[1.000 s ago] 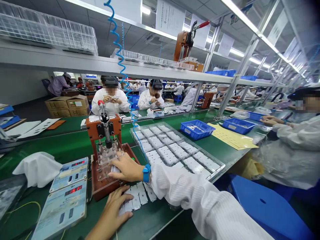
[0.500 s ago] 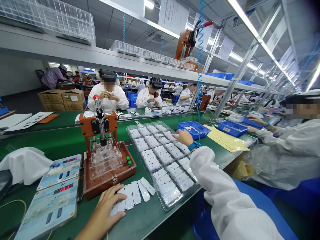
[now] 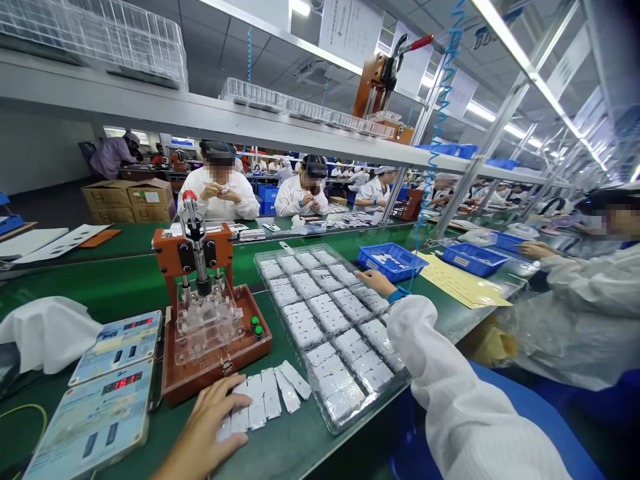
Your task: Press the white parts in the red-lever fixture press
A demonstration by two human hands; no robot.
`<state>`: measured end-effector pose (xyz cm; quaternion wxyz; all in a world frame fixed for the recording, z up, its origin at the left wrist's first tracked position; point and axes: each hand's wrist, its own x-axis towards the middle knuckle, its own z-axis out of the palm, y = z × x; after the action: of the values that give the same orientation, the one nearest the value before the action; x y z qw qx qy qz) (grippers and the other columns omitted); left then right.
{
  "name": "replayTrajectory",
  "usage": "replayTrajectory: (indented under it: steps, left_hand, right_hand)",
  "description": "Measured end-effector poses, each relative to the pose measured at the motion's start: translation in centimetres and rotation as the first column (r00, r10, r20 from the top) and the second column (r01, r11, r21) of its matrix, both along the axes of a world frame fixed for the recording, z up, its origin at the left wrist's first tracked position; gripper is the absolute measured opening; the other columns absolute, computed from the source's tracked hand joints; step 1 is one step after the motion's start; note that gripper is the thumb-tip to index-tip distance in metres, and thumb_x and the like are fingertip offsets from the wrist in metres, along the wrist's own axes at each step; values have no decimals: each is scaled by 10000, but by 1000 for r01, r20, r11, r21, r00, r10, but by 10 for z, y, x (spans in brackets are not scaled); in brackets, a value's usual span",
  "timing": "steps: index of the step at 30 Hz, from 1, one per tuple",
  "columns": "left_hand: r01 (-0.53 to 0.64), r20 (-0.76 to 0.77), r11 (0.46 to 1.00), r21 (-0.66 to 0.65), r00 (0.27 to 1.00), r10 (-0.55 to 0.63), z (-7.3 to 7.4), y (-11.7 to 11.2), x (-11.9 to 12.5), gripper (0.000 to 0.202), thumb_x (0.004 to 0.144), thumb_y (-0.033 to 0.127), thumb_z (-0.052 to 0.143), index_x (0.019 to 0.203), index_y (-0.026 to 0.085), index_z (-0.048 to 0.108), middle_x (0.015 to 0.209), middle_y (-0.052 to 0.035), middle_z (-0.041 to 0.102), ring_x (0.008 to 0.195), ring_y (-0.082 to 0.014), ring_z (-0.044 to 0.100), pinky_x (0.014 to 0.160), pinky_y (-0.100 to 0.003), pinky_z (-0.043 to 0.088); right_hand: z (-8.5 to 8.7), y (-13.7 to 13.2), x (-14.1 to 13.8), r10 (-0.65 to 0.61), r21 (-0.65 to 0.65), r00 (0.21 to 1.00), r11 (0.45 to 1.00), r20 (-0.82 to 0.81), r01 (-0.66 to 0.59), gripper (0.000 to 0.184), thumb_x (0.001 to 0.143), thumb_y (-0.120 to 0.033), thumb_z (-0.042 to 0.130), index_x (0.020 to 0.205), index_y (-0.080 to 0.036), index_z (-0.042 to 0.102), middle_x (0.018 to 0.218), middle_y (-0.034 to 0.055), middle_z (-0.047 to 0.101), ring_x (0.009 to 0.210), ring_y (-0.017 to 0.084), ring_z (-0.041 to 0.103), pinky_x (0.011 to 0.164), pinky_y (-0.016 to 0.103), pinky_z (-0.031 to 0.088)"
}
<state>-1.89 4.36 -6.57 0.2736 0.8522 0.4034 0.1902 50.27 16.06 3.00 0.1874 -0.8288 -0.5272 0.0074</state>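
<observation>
My left hand (image 3: 216,415) rests on the green bench with thumb and fingers apart, bracketing the near end of a row of flat white pieces (image 3: 265,395). Its fingertips touch the nearest pieces, and the row fans out toward the right. Over the far right side of a clear plastic tray (image 3: 327,427), my right hand (image 3: 379,283) stretches its fingers leftward, with nothing visible in them. White pieces (image 3: 334,310) fill the tray's compartments in small groups. The sleeve of my right arm covers part of the tray's right edge.
An orange-brown lever press (image 3: 215,320) with green buttons stands left of the tray. Two blue boxes (image 3: 95,417) with red digits lie further left. Behind my right hand are blue bins (image 3: 393,270) and yellow sheets (image 3: 460,283). A co-worker (image 3: 595,300) sits at right.
My right hand has lowered slightly toward the tray, and its fingers are less raised. My left hand stays by the row of white pieces. The view has shifted a little.
</observation>
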Motion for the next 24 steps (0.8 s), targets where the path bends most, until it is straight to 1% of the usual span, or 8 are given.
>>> replayTrajectory:
  steps: [2,6,8,10,13,18,21,24]
  left_hand:
    - [8,0,1000,12,1000,-8,-1,1,0,322,742,372,662,1057,303,652,1379,-66,463,1259,-334,393,1003,-510,355]
    - [1,-9,1000,12,1000,-1,-2,0,0,320,741,371,657,1055,309,654,1375,-62,469,1260,-335,395,999,-512,358]
    - [-6,-10,1000,13,1000,6,-2,0,0,316,746,379,652,1055,313,653,1374,-59,471,1261,-333,397,1001,-513,356]
    - [-8,-6,1000,19,1000,9,-3,0,-1,315,750,389,647,1055,310,655,1371,-63,476,1258,-330,402,1001,-506,361]
    - [-3,-5,999,33,1000,3,-4,1,-1,321,743,390,654,1053,305,658,1362,-68,485,1252,-331,411,996,-497,372]
    - [3,-9,999,50,1000,-3,-3,1,0,320,729,363,676,1043,308,662,1362,-61,487,1252,-334,414,1000,-505,366]
    - [5,-2,999,48,1000,-5,-2,0,1,318,739,358,672,1052,310,658,1365,-61,484,1254,-332,410,997,-505,368]
    - [-12,16,999,48,1000,11,5,-3,2,328,751,339,665,1077,308,650,1363,-62,488,1261,-324,405,1005,-497,364]
  right_hand:
    - [-4,2,-1,-18,-17,1000,1000,-8,18,490,878,-545,447,956,-127,690,938,127,684,897,236,632,750,280,450]
    - [-8,9,-2,-80,-8,996,997,41,81,549,832,-576,519,1141,-133,617,1150,177,611,1106,326,534,872,386,417]
    - [-7,12,-1,-73,-4,996,997,59,73,495,856,-521,533,1168,-142,593,1188,162,587,1155,309,499,927,412,398]
    - [-6,15,2,-61,-11,996,998,60,62,384,897,-427,524,1160,-152,577,1193,122,576,1128,255,520,941,424,414]
    - [-7,14,6,-34,-61,999,998,30,36,283,916,-338,526,1134,-162,565,1168,80,569,1017,199,572,876,412,484]
    - [-16,3,3,73,-134,996,988,-43,-78,283,903,-321,552,1121,-140,567,1119,76,584,953,188,595,811,376,518]
    - [-15,-7,0,78,-104,996,991,-50,-83,262,909,-318,543,1107,-150,575,1127,76,584,964,184,590,823,376,514]
    - [-7,-19,-7,82,-60,995,995,-52,-85,228,902,-304,555,1059,-144,594,1081,64,605,936,176,599,819,372,513]
